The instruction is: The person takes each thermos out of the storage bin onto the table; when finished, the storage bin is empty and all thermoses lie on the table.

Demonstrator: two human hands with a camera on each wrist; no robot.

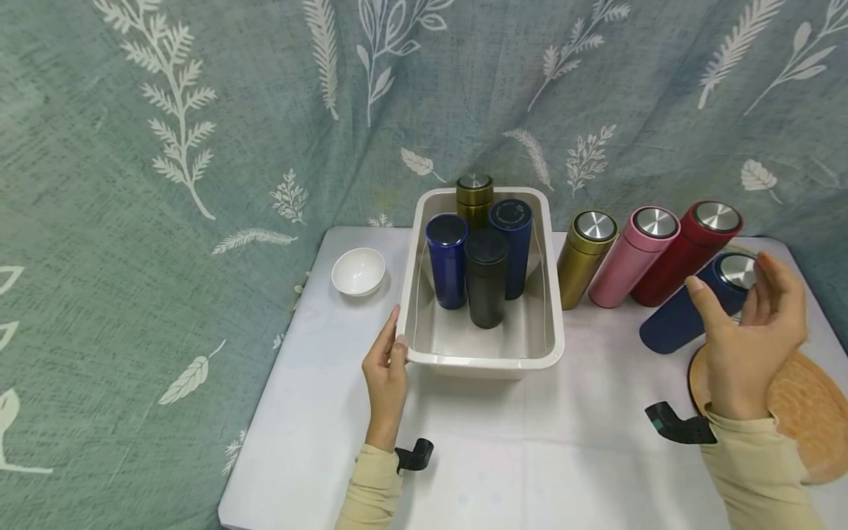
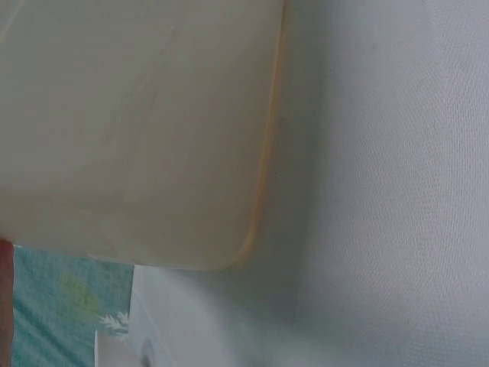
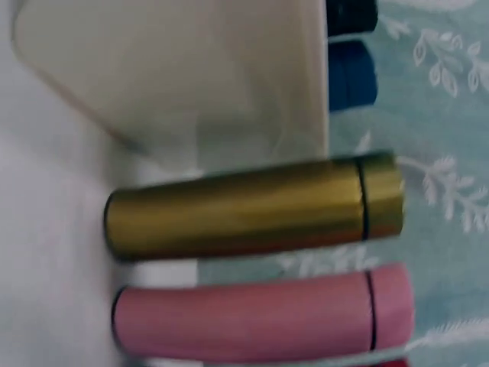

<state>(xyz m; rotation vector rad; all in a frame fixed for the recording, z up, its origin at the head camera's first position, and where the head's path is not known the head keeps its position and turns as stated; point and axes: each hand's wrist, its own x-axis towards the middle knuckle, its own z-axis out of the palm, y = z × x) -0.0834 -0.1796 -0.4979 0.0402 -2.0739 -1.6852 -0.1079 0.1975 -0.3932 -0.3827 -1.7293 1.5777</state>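
My left hand [image 1: 386, 375] rests against the front left corner of a white plastic bin [image 1: 490, 362], its fingers along the outer wall and its thumb by the rim. Inside the bin stand a bright blue flask [image 1: 448, 269], a black flask [image 1: 486, 287], a navy flask [image 1: 520, 254] and, at the back, a gold flask [image 1: 474, 202]. At the right my right hand [image 1: 755, 346] is raised with thumb and fingers spread apart, nothing between them. Just behind it, a navy flask with a silver lid [image 1: 682, 320] stands, partly covered by the hand in the head view.
Right of the bin stand another gold flask [image 1: 578, 265], a pink flask [image 1: 629, 265] and a red flask [image 1: 682, 258] in a row. A round wooden board [image 1: 811, 412] lies under the right forearm. Left of the bin sits a small white bowl [image 1: 358, 272]. A patterned curtain hangs behind.
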